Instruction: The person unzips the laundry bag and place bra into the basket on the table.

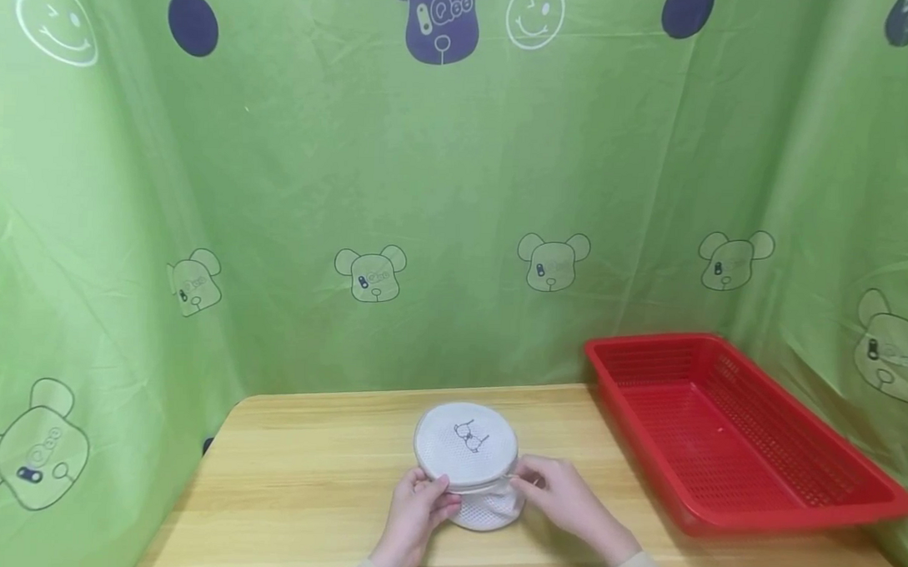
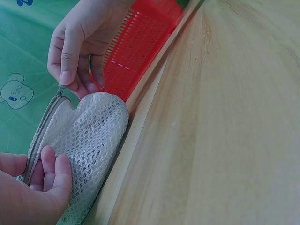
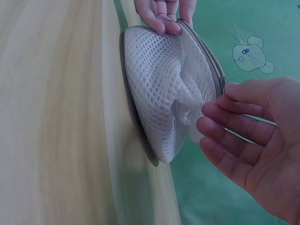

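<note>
A round white mesh laundry bag (image 1: 466, 442) with a small printed drawing on its lid stands on the table in the head view. Its mesh side sags in soft folds, plain in the right wrist view. A zipper (image 2: 41, 126) runs around the upper rim. My left hand (image 1: 413, 516) pinches the rim at the near left, thumb on top and fingers beneath. On the right side, my right hand (image 1: 562, 496) pinches the zipper pull (image 3: 223, 83) between thumb and index finger, its other fingers loosely bent. What lies inside the bag cannot be seen.
A red plastic basket (image 1: 791, 522) with slotted walls stands to the right on the wooden table (image 1: 305, 470). Green curtains (image 1: 458, 167) with bear prints hang behind and on both sides of the table.
</note>
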`<action>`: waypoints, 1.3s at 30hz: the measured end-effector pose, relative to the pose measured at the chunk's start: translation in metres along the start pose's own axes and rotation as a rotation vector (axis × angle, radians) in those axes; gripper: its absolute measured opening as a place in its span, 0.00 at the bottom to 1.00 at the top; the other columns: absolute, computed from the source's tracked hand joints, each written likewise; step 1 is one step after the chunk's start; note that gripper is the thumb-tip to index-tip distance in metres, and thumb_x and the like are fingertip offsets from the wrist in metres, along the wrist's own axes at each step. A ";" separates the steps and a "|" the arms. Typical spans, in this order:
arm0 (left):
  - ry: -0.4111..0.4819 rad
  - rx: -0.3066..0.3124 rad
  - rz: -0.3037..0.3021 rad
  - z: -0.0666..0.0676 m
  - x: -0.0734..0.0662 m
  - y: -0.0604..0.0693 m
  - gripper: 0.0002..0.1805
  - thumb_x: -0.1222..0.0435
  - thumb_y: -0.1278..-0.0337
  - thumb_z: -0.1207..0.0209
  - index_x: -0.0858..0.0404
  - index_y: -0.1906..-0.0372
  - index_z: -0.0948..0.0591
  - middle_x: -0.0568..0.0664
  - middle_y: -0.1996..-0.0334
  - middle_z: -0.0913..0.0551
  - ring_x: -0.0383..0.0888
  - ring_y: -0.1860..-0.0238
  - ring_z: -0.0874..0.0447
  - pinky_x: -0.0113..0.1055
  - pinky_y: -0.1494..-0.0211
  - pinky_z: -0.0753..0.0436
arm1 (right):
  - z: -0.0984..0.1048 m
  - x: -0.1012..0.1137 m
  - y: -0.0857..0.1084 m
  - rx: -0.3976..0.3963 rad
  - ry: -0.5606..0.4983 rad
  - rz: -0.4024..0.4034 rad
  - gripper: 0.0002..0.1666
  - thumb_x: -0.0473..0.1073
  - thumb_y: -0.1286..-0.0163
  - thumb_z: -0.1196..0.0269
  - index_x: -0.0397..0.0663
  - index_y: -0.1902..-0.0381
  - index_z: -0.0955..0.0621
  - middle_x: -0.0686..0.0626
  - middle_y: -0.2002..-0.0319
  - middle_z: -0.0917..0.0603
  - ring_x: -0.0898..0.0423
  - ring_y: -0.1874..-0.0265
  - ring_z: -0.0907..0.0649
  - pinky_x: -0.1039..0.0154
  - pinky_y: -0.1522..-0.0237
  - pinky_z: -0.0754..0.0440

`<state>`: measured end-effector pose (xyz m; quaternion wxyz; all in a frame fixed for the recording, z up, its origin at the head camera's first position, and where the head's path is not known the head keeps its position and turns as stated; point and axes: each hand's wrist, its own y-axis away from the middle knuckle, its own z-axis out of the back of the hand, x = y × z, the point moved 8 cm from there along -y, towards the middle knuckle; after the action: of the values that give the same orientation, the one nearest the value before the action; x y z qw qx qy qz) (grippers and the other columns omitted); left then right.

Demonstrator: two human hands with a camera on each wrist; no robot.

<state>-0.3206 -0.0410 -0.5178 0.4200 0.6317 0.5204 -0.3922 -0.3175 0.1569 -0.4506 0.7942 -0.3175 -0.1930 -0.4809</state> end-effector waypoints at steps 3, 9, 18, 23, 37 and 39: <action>-0.001 0.001 0.001 0.000 0.000 0.000 0.18 0.67 0.37 0.43 0.72 0.50 0.36 0.50 0.68 0.18 0.40 0.67 0.15 0.37 0.53 0.12 | 0.001 -0.001 0.000 -0.004 0.002 0.000 0.04 0.45 0.34 0.37 0.55 0.70 0.18 0.59 0.71 0.15 0.69 0.70 0.21 0.71 0.65 0.19; -0.008 0.002 0.002 0.001 0.000 0.000 0.19 0.67 0.37 0.44 0.72 0.49 0.35 0.50 0.67 0.17 0.40 0.66 0.15 0.37 0.53 0.12 | 0.003 -0.005 -0.001 -0.013 0.003 -0.024 0.03 0.44 0.36 0.36 0.55 0.70 0.18 0.57 0.71 0.15 0.69 0.70 0.21 0.71 0.65 0.20; -0.014 -0.016 0.000 0.003 0.000 0.000 0.19 0.66 0.36 0.44 0.72 0.48 0.36 0.50 0.67 0.18 0.40 0.66 0.16 0.36 0.53 0.13 | 0.002 -0.002 0.000 -0.013 0.013 -0.016 0.03 0.43 0.36 0.36 0.56 0.71 0.18 0.59 0.71 0.15 0.69 0.70 0.21 0.70 0.65 0.20; -0.003 -0.023 0.002 0.004 0.001 -0.001 0.18 0.64 0.35 0.45 0.71 0.49 0.35 0.51 0.66 0.18 0.41 0.66 0.16 0.37 0.52 0.13 | -0.001 0.005 0.001 -0.005 0.002 0.015 0.03 0.41 0.36 0.36 0.54 0.71 0.18 0.56 0.71 0.14 0.70 0.70 0.21 0.70 0.65 0.20; -0.002 0.025 0.031 0.000 0.006 -0.001 0.20 0.61 0.35 0.45 0.71 0.48 0.35 0.51 0.64 0.19 0.41 0.65 0.18 0.37 0.52 0.13 | -0.016 0.013 0.002 0.042 -0.014 0.034 0.03 0.42 0.36 0.36 0.55 0.70 0.19 0.59 0.71 0.16 0.70 0.69 0.22 0.69 0.65 0.19; -0.009 0.033 0.041 -0.001 0.006 0.000 0.22 0.61 0.35 0.45 0.72 0.45 0.35 0.51 0.63 0.20 0.41 0.65 0.18 0.37 0.52 0.13 | -0.018 0.014 0.002 0.053 -0.021 0.030 0.03 0.43 0.36 0.36 0.55 0.70 0.19 0.60 0.70 0.16 0.70 0.69 0.22 0.69 0.64 0.19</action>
<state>-0.3194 -0.0379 -0.5231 0.4199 0.6473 0.4988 -0.3949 -0.3094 0.1363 -0.4555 0.8073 -0.3045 -0.2093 -0.4602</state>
